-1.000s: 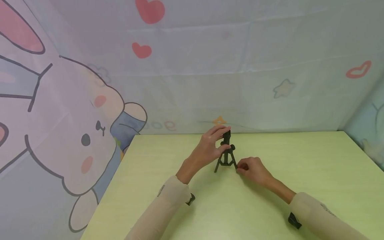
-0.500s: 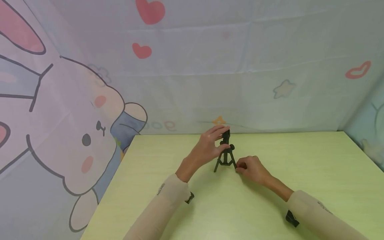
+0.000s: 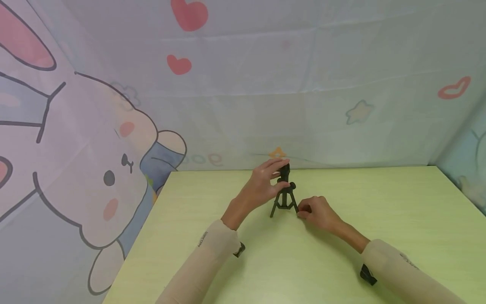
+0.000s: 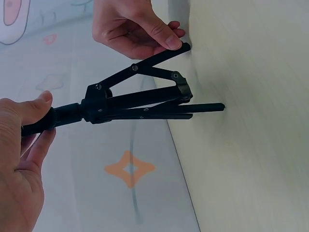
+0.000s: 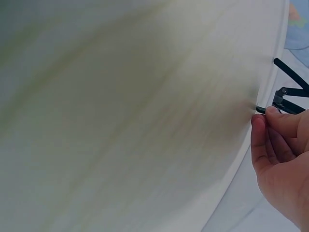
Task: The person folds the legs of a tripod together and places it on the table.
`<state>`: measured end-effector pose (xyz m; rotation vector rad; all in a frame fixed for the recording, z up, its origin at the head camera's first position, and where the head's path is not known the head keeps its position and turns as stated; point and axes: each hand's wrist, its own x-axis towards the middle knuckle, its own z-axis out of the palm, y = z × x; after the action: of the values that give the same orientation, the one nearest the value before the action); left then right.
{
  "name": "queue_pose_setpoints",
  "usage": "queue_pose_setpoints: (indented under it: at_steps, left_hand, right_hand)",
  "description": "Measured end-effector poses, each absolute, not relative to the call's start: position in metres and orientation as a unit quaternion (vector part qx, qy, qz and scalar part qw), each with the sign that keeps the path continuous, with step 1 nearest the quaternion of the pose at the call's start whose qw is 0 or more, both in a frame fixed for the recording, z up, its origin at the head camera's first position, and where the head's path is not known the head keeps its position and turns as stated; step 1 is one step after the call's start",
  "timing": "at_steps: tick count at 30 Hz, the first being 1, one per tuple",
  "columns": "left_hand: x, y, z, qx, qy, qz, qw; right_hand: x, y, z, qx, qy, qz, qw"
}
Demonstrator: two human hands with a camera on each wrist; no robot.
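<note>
A small black tripod (image 3: 284,199) stands upright on the table, its legs spread and joined by braces to a centre column. My left hand (image 3: 259,185) holds it by the top, thumb on one side and fingers on the other. Seen from the left wrist, that hand (image 4: 24,150) grips the dark upper section above the leg hinges. My right hand (image 3: 319,213) pinches the lower end of the right leg between thumb and fingertips. The right wrist view has the thumb and fingers of this hand (image 5: 282,154) at the leg's foot, close to the tabletop.
The pale yellow-green table (image 3: 379,219) reaches back to a cloth backdrop (image 3: 243,105) printed with hearts and a star. A large cartoon rabbit (image 3: 91,169) covers the cloth on the left. Black wrist devices (image 3: 367,274) show under both sleeves.
The tripod and both hands have shifted very slightly to the left. Both grips look the same as before.
</note>
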<state>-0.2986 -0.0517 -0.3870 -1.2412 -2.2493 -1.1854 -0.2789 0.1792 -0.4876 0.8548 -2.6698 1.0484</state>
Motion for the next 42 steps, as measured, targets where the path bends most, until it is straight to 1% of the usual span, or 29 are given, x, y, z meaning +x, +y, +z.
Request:
queue_pose_setpoints:
  at_steps: [9,17,26,33,42]
  left_hand:
    - [-0.298,-0.052,-0.387,-0.431,-0.787,-0.416,0.149]
    - [-0.299,-0.049,-0.387,-0.435,-0.783,-0.419,0.15]
    - [-0.298,-0.047,-0.385,-0.437,-0.778,-0.428,0.141]
    - [-0.299,-0.049,-0.386,-0.429,-0.778,-0.44,0.134]
    - [-0.3,-0.052,-0.388,-0.45,-0.767,-0.438,0.132]
  right_hand:
    - [-0.279,0.179,-0.488,0.29,-0.886,0.353,0.08]
    - [-0.283,0.176,-0.49,0.289,-0.885,0.36,0.064]
    - [-0.285,0.171,-0.488,0.286,-0.883,0.366,0.063]
    - [-0.287,0.173,-0.484,0.29,-0.886,0.36,0.047]
    - [-0.285,0.18,-0.479,0.307,-0.879,0.365,0.029]
